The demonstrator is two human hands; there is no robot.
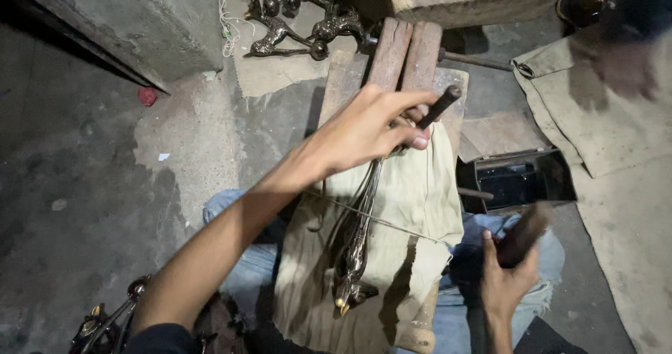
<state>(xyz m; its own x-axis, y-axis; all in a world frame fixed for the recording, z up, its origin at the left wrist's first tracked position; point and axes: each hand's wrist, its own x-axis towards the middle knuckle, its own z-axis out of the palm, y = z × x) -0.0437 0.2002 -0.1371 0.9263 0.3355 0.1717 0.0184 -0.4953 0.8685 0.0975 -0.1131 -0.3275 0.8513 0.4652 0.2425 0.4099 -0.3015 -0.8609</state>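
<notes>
1. The floor (pixel 84 186) here is bare, stained concrete, dim and dusty, and the person is sitting on it in blue jeans with a khaki cloth (pixel 413 207) draped over the lap; everything below is placed from that cloth.
2. Lying on the cloth, a long dark metal piece (pixel 357 242) with a brassy tip is pointing down toward the knees, unfinished and tarnished by the look of it.
3. Just right of the cloth, the right hand (pixel 511 273) is clenching a blurred dark tool handle.
4. At the cloth's upper edge, the left hand (pixel 371 130) is gripping a dark rod (pixel 441 105) and pinning the piece's top end.
5. Beyond the cloth, two worn wooden blocks (pixel 406 53) are standing side by side.
6. Farther off, similar dark cast figures (pixel 301 25) are waiting in a heap, so the work seems mid-way.
</notes>
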